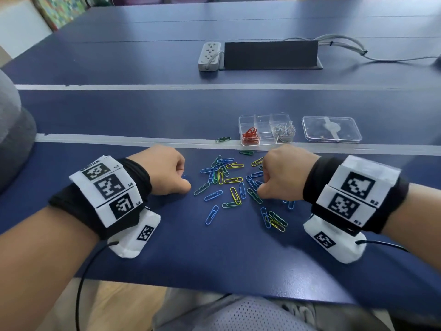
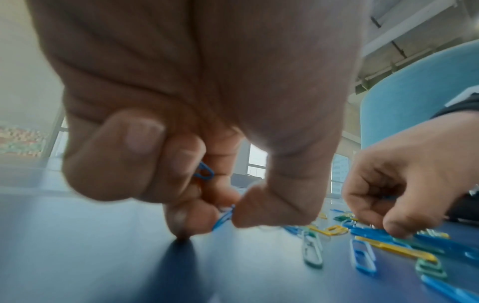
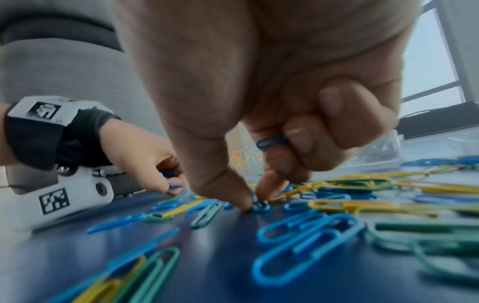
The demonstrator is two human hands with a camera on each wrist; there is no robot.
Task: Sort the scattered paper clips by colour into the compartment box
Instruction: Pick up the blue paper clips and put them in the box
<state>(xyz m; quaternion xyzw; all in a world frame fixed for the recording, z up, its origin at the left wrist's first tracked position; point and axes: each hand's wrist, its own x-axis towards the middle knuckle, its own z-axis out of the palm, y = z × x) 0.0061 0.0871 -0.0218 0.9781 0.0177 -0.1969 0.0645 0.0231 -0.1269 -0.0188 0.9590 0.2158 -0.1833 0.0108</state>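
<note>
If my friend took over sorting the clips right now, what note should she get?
Left hand: pinches a blue clip at the table, with another blue clip tucked in its curled fingers.
Right hand: pinches a blue clip on the table, with a blue clip already held in its fingers.
Box: open beyond the pile, with its lid beside it.
Done: red clips in one compartment, silver clips in another.
Left: blue, green and yellow clips lie scattered on the table; one green clip sits apart near the box.
</note>
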